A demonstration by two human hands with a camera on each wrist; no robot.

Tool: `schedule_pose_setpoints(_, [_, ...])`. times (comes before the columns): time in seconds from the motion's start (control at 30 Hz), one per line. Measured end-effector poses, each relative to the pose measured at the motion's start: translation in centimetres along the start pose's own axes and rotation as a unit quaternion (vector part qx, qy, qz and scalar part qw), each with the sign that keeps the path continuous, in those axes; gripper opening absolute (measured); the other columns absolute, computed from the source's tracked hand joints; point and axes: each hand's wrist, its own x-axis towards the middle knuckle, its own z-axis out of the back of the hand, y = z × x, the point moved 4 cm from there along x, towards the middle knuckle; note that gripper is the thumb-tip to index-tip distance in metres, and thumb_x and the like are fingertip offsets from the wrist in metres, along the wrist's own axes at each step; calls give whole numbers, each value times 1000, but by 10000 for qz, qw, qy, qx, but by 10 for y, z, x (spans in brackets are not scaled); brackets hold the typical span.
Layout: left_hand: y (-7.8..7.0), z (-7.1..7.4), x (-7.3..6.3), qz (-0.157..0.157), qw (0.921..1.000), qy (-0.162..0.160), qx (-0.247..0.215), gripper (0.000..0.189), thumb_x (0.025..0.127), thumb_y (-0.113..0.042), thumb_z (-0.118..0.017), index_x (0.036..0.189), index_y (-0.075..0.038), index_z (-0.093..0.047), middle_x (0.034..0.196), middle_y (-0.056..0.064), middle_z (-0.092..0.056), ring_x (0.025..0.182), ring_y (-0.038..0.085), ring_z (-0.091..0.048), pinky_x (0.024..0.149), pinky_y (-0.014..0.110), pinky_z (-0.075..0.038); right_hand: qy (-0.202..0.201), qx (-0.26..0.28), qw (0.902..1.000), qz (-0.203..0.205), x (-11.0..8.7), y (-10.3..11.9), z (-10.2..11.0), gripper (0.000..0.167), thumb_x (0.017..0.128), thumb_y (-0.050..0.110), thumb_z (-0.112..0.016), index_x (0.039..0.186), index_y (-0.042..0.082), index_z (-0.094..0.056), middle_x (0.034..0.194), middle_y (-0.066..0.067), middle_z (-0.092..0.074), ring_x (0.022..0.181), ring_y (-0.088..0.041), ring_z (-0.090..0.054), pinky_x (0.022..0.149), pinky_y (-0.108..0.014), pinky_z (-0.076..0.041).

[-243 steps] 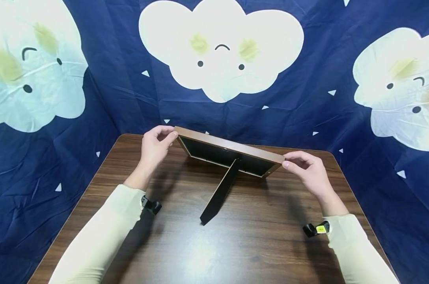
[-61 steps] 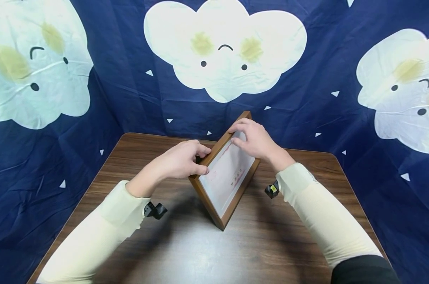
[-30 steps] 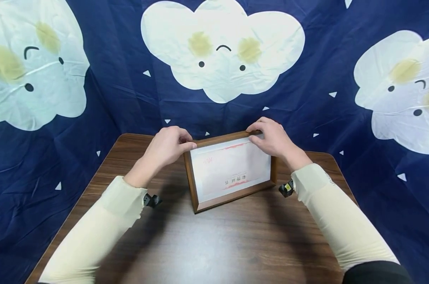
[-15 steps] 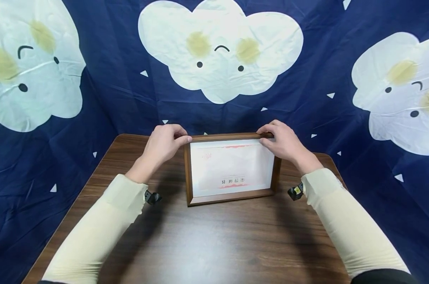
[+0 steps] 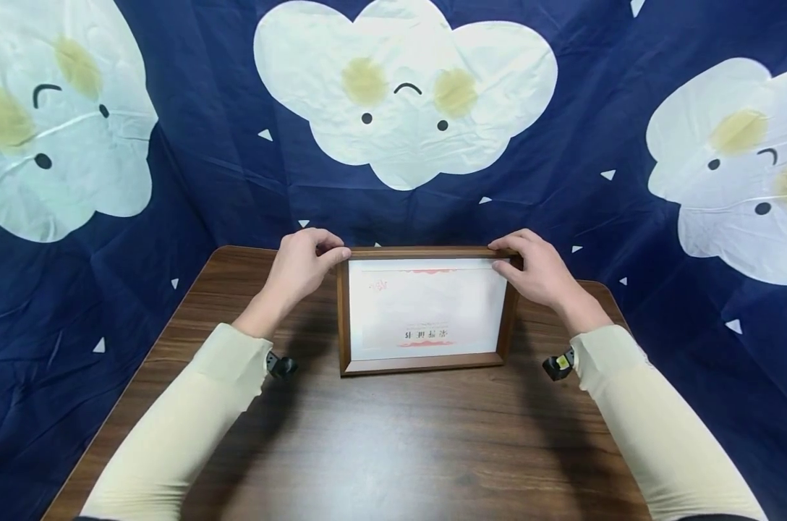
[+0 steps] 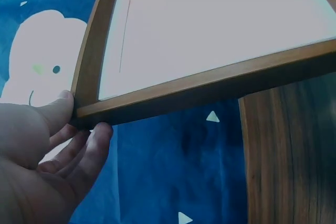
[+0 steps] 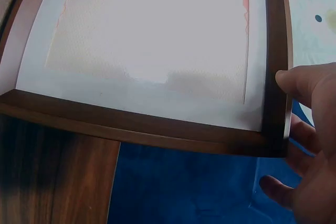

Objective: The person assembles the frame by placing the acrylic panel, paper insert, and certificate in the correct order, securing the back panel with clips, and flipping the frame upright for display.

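Observation:
A brown wooden picture frame [image 5: 426, 359] stands on the table with its front towards me. The white certificate [image 5: 426, 304] inside it appears upside down, its heading near the lower edge. My left hand [image 5: 302, 264] pinches the top left corner between thumb and fingers. At the top right corner my right hand [image 5: 539, 268] holds the frame, thumb on the front and fingers behind the top edge. In the left wrist view, the thumb lies against the frame's corner [image 6: 86, 103]. The frame's back is hidden.
The dark wood-grain table [image 5: 393, 449] reaches back to a blue curtain [image 5: 218, 166] printed with white clouds. Small cameras, a left one [image 5: 281, 365] and a right one [image 5: 558, 364], are worn at the wrists.
Earlier the frame's black back and stand leg faced me; it has been turned round to show its front. Lately it has squared up, and the right hand has shifted outward to the corner.

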Motion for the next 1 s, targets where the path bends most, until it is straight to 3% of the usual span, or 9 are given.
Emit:
schedule_pose_setpoints(0.3, [5,-5,2,31,9996,12,-275,27,100,-35,-68,114,-12,-74,115,8,-75,99,27,-66,85,46,-52,-291,203,9991,213,-15,-3,6,23,99,19,-69,121,14,-72,121,-5,-64,98,-22,-60,83,-42,-49])
schedule_pose_setpoints(0.53, [13,-9,4,232,9963,117,-817,29,100,-34,-68,119,-13,-73,116,7,-74,78,24,-74,75,41,-59,-651,413,9969,159,-24,-11,9,18,99,19,-69,114,13,-76,118,-5,-67,96,-22,-59,79,-33,-47])
schedule_pose_setpoints(0.7, [19,-12,5,577,9846,346,-1613,30,100,-32,-68,122,-12,-72,119,9,-70,88,26,-75,75,38,-63,-925,624,9936,-153,-28,-19,12,17,97,18,-71,111,10,-77,118,-7,-68,105,-26,-64,76,-21,-49])
schedule_pose_setpoints(0.83, [20,-13,3,854,9699,452,-2235,34,99,-28,-70,124,-6,-70,122,13,-68,99,28,-72,75,35,-63,-1007,806,9907,-442,-31,-25,12,20,97,21,-71,113,10,-76,118,-9,-68,110,-31,-64,83,-31,-50])
schedule_pose_setpoints(0.9, [20,-14,2,969,9626,420,-2493,36,97,-26,-72,125,-3,-68,121,16,-67,101,27,-71,75,33,-63,-1008,940,9887,-588,-32,-28,11,23,97,25,-72,115,11,-75,118,-9,-67,105,-31,-66,82,-32,-51])
schedule_pose_setpoints(1.0, [24,-15,2,1077,9547,282,-2760,38,96,-25,-75,124,-1,-68,117,15,-67,97,21,-70,74,30,-63,-1004,1368,9826,-762,-34,-32,8,29,97,28,-72,119,8,-72,115,-11,-68,89,-21,-70,75,-24,-54])
